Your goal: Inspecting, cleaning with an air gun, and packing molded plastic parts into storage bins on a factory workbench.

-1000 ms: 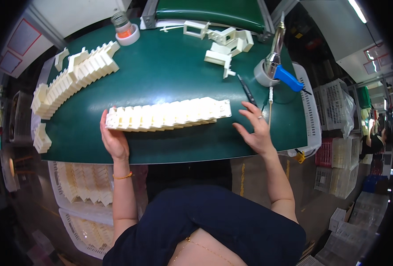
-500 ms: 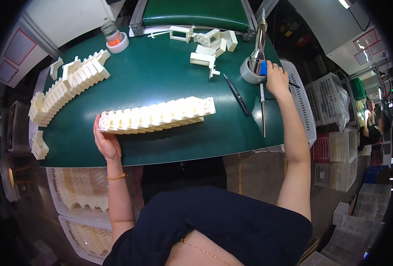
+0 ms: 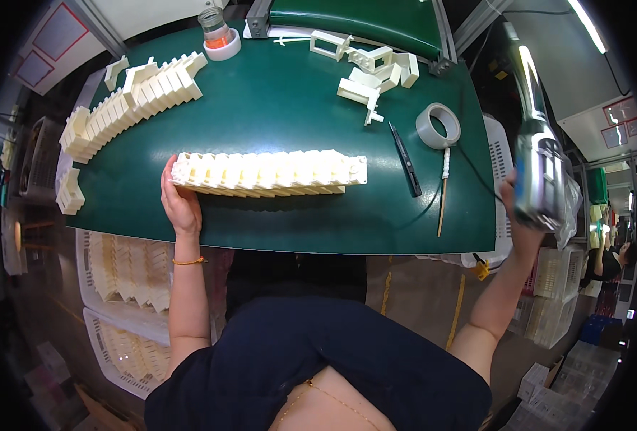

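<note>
A long row of cream plastic parts (image 3: pixel 268 172), nested side by side, lies across the middle of the green table. My left hand (image 3: pixel 182 204) is wrapped round the row's left end, its fingertips partly hidden behind it. Off the table's right edge, my right hand (image 3: pixel 523 224) grips a silver heat gun (image 3: pixel 537 161) with its long nozzle pointing up. The gun is blurred and covers most of my right fingers. A dark cord trails from it over the table. A grey tape roll (image 3: pixel 425 129) stands on the table to its left.
A black craft knife (image 3: pixel 405 159) and a thin stick (image 3: pixel 443 197) lie at the right. Loose cream frames (image 3: pixel 372 75) sit near the green conveyor (image 3: pixel 354 23). Another curved row (image 3: pixel 135 100) is at the left, near a glass jar (image 3: pixel 215 29). Parts-filled baskets (image 3: pixel 89 287) stand below.
My right hand has lifted the heat gun out of the tape roll and swung it right, toward me. My left hand stays at the row's end. The whole view has shifted slightly.
</note>
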`<control>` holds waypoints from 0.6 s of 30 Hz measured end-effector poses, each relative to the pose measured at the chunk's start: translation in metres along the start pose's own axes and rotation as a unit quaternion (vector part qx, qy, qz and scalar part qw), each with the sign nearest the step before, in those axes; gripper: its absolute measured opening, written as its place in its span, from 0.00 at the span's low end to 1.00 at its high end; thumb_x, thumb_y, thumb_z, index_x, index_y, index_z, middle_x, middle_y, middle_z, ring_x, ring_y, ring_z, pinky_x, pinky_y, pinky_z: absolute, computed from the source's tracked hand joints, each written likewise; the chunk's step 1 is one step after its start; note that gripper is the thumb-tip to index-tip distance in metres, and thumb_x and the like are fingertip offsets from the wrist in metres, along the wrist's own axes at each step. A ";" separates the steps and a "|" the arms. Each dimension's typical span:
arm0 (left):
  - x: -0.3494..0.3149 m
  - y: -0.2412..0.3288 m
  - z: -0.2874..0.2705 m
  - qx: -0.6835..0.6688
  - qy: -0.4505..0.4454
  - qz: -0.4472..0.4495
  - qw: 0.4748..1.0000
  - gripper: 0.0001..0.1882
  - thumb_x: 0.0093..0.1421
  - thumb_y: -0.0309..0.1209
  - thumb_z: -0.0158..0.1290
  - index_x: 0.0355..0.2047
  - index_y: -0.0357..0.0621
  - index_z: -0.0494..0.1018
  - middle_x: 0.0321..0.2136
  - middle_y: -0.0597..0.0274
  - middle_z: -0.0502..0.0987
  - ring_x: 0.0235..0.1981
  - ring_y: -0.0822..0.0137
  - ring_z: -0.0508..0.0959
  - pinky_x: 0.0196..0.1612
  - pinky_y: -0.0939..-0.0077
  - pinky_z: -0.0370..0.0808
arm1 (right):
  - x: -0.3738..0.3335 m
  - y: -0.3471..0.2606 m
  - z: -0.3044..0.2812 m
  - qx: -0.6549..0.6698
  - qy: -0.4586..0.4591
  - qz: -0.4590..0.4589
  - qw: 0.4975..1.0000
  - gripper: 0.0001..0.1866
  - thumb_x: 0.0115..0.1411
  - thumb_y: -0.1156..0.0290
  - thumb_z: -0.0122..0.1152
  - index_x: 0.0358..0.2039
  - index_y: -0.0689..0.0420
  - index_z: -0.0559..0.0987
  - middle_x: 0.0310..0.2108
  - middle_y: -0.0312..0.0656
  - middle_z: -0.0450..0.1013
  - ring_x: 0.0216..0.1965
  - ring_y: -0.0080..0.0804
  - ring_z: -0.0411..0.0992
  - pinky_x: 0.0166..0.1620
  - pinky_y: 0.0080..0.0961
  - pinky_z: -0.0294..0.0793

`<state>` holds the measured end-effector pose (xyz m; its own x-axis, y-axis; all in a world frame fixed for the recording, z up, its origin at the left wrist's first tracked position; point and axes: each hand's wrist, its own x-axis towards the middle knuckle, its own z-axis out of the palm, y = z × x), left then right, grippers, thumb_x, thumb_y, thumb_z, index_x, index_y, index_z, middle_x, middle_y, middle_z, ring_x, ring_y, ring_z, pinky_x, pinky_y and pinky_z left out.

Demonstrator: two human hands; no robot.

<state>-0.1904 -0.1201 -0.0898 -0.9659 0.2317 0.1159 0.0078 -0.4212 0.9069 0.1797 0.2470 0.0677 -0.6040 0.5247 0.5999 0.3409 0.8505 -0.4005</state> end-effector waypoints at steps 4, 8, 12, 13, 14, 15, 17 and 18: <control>-0.001 -0.002 0.000 0.008 -0.001 0.009 1.000 0.23 0.69 0.36 0.27 0.56 0.34 0.60 0.52 0.52 0.67 0.54 0.62 0.68 0.58 0.68 0.64 | -0.010 -0.017 -0.040 0.408 -0.043 0.141 0.901 0.24 0.59 0.62 0.57 0.49 0.66 0.67 0.34 0.42 0.66 0.27 0.24 0.67 0.26 0.19 0.67; -0.001 -0.001 -0.003 0.008 0.000 0.011 1.000 0.24 0.69 0.37 0.27 0.57 0.34 0.60 0.52 0.52 0.67 0.54 0.61 0.68 0.58 0.68 0.64 | -0.031 0.022 -0.034 0.451 -0.085 0.279 0.843 0.23 0.62 0.57 0.54 0.48 0.64 0.68 0.30 0.43 0.68 0.19 0.22 0.66 0.17 0.15 0.63; 0.000 -0.003 0.000 0.011 -0.002 0.010 1.000 0.24 0.69 0.37 0.28 0.57 0.34 0.60 0.52 0.52 0.67 0.54 0.61 0.68 0.58 0.68 0.64 | -0.041 0.032 -0.005 0.492 -0.141 0.348 0.786 0.23 0.64 0.56 0.51 0.47 0.64 0.68 0.26 0.41 0.67 0.16 0.19 0.64 0.15 0.13 0.61; 0.000 -0.003 0.000 0.011 -0.003 0.011 1.000 0.24 0.69 0.38 0.28 0.57 0.34 0.60 0.52 0.52 0.67 0.54 0.61 0.68 0.58 0.68 0.64 | -0.042 0.033 -0.001 0.491 -0.140 0.349 0.786 0.23 0.64 0.56 0.51 0.47 0.64 0.68 0.26 0.41 0.67 0.16 0.19 0.64 0.15 0.13 0.61; 0.001 -0.003 0.000 0.011 -0.004 0.013 1.000 0.24 0.70 0.38 0.28 0.56 0.34 0.60 0.52 0.52 0.67 0.54 0.61 0.68 0.58 0.68 0.64 | -0.042 0.034 0.004 0.502 -0.149 0.354 0.775 0.23 0.64 0.55 0.50 0.47 0.64 0.68 0.26 0.40 0.67 0.16 0.19 0.64 0.15 0.13 0.61; 0.001 -0.003 0.000 0.012 -0.004 0.013 1.000 0.24 0.70 0.38 0.28 0.56 0.34 0.60 0.52 0.52 0.67 0.54 0.61 0.68 0.58 0.68 0.64 | -0.042 0.036 0.008 0.512 -0.159 0.359 0.764 0.24 0.64 0.54 0.50 0.47 0.65 0.68 0.26 0.40 0.67 0.16 0.19 0.64 0.15 0.13 0.61; 0.000 -0.003 -0.001 0.007 -0.001 0.010 1.000 0.24 0.70 0.38 0.28 0.56 0.34 0.60 0.52 0.52 0.67 0.54 0.62 0.68 0.58 0.68 0.64 | -0.042 0.041 0.014 0.521 -0.160 0.374 0.750 0.25 0.64 0.54 0.50 0.46 0.66 0.68 0.26 0.40 0.67 0.16 0.19 0.64 0.15 0.13 0.61; 0.000 -0.003 -0.001 0.007 -0.001 0.011 1.000 0.24 0.70 0.38 0.28 0.56 0.34 0.60 0.52 0.52 0.67 0.54 0.62 0.68 0.58 0.68 0.64 | -0.041 0.041 0.016 0.526 -0.162 0.377 0.745 0.25 0.64 0.54 0.50 0.45 0.67 0.68 0.26 0.39 0.67 0.16 0.19 0.64 0.15 0.13 0.61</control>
<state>-0.1909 -0.1198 -0.0930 -0.9648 0.2248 0.1362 0.0321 -0.4136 0.9099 0.2068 0.2594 0.0158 -0.7273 0.6565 -0.2001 0.0207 -0.2705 -0.9625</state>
